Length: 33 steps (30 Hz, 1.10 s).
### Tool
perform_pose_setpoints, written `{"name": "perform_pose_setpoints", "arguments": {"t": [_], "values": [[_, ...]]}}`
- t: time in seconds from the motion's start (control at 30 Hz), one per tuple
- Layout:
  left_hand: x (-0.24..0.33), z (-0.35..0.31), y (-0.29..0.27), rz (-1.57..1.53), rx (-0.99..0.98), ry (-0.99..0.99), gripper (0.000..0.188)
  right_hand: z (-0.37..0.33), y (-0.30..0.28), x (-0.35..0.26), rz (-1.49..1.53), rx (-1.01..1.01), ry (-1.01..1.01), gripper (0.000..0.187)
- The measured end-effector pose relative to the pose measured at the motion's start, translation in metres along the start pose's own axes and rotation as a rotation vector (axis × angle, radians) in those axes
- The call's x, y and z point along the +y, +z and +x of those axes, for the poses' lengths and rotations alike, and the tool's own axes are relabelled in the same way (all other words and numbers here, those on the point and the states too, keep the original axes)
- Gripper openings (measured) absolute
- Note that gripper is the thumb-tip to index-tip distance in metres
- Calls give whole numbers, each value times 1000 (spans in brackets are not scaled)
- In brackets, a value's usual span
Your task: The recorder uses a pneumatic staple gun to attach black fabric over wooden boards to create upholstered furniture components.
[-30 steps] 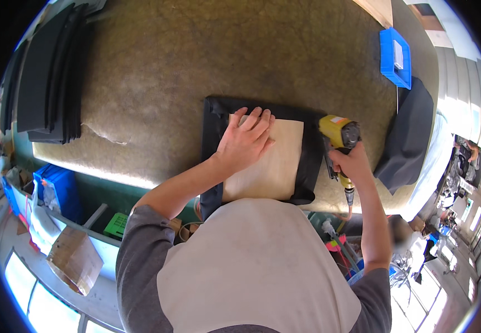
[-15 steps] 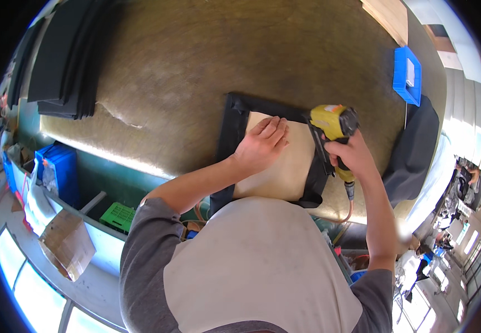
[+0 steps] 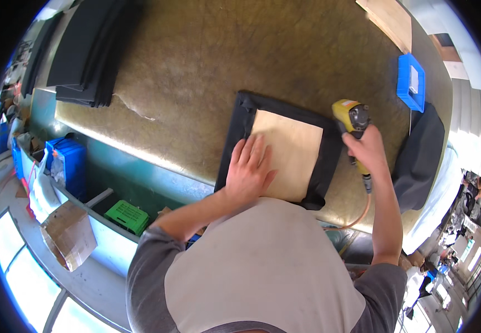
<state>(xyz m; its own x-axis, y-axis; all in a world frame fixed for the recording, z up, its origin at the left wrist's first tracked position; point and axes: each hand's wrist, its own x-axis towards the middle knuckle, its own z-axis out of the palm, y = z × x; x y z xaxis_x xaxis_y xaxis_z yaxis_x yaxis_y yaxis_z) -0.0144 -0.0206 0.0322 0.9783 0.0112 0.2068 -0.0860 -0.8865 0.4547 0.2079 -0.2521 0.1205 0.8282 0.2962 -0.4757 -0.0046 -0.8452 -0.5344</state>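
Right hand (image 3: 369, 149) grips the yellow air tool (image 3: 341, 110) at the panel's (image 3: 293, 147) two o'clock; left hand (image 3: 247, 172) lies flat, ungripping, across that probably light, stiff panel, best held edgewise.

I wear a shirt (image 3: 268, 261) with a pale grey front, loose dark grey sleeves (image 3: 152, 277) and a matching dark neckband (image 3: 246, 325); my hands (image 3: 246, 169) and forearms (image 3: 199, 212) are bare.

Board (image 3: 296, 150) partly behind left hand (image 3: 246, 169)
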Motion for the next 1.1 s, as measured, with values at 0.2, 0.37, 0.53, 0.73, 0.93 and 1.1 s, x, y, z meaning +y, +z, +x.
{"name": "perform_pose_setpoints", "arguments": {"t": [0.2, 0.37, 0.53, 0.73, 0.93, 1.1], "values": [[13, -36, 17, 102, -96, -150, 75, -11, 10, 27, -754, 529, -522, 46], [-49, 12, 21, 376, -192, 62, 69, -2, 105, 54, -527, 534, -578, 54], [-94, 114, 40, 339, -125, 171, 57, -54, 151, 44, -627, 438, -427, 64], [-72, 137, 63, -9, -269, 578, 56, -113, 177, -2, -240, 74, -643, 33], [-11, 67, 29, -265, -541, 929, 40, -63, 124, 50, 51, 689, -459, 29], [-4, 66, 41, -254, -448, 903, 42, -16, 136, 58, -33, 712, -280, 30]]}}
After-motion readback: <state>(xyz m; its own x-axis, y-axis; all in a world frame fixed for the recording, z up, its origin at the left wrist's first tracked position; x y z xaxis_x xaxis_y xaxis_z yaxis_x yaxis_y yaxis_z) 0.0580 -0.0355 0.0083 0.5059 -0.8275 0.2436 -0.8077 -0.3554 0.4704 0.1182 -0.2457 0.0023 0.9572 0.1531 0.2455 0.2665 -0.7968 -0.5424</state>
